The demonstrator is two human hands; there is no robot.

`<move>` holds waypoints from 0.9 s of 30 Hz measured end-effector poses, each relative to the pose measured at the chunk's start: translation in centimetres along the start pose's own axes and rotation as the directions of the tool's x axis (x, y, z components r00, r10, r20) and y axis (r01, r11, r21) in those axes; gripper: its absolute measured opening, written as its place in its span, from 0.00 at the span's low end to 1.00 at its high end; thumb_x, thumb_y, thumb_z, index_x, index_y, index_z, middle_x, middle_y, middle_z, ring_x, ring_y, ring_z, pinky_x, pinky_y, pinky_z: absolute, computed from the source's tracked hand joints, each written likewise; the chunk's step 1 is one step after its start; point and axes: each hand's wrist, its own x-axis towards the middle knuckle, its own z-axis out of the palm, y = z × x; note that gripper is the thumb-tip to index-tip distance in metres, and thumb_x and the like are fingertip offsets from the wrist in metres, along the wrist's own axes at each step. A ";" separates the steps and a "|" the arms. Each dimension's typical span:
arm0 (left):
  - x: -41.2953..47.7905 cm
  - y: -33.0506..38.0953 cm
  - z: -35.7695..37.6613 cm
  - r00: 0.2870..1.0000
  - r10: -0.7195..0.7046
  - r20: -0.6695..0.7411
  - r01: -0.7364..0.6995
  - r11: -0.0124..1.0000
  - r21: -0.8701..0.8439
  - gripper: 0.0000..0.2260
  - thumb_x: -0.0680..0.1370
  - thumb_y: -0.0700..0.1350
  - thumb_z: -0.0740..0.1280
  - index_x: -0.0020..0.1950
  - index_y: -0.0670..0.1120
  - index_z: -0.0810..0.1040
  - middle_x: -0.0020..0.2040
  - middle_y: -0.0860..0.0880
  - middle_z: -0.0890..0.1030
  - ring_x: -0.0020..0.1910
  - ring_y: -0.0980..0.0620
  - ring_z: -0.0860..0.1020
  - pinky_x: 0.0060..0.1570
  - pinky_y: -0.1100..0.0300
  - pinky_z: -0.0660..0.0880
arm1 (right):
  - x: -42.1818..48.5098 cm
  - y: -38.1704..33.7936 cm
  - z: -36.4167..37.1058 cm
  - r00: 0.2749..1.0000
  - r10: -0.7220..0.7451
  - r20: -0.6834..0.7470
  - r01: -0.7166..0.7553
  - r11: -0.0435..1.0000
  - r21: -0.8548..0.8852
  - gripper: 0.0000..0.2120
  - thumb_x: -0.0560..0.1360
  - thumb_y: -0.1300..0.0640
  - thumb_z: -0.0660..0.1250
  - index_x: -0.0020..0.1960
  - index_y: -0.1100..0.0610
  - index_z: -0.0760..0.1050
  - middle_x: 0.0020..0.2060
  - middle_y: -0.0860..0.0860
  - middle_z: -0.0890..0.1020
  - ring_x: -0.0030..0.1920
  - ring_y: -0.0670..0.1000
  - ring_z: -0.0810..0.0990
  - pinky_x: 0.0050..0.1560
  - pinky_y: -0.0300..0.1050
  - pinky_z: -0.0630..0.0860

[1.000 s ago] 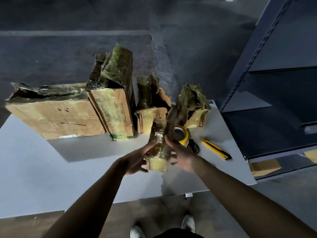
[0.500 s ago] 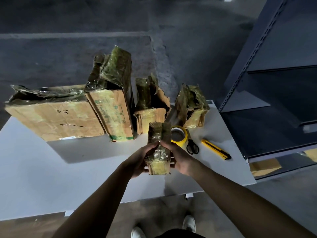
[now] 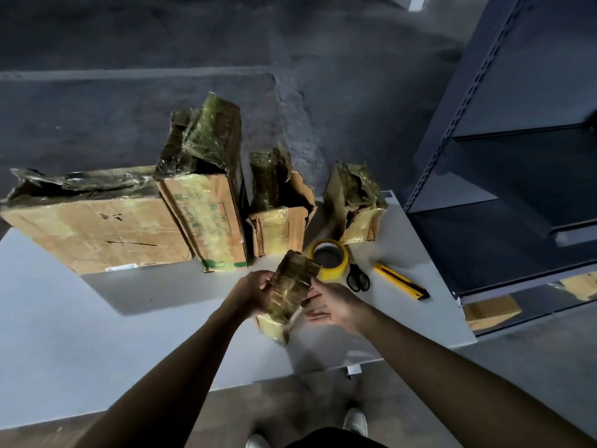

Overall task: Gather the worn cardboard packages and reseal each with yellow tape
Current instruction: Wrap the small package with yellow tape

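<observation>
Grey table: four worn packages stand behind the yellow tape roll, torn open. Small package just before the roll: my left hand grips it, my right hand touches it, fingers loose. Gathered; resealing seemingly unstarted.

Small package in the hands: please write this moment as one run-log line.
stage: handling small package | left hand: grips it | right hand: touches its side | yellow tape roll: on table

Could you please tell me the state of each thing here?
Small package: held, tilted.
Left hand: grips small package.
Right hand: open, beside it.
Tape roll: lying flat.
Scissors: closed.
Utility knife: lying flat.
Four boxes: standing, tops torn open.
</observation>
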 end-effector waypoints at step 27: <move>1.9 1.5 0.8 0.927 0.073 0.368 -0.197 0.930 0.310 0.50 0.74 0.61 0.69 0.78 0.59 0.32 0.81 0.45 0.47 0.80 0.41 0.46 0.76 0.38 0.47 | 3.6 -1.0 -4.7 0.837 -0.516 -0.179 0.153 0.536 -0.831 0.16 0.77 0.57 0.69 0.63 0.58 0.73 0.58 0.57 0.80 0.59 0.59 0.79 0.59 0.56 0.78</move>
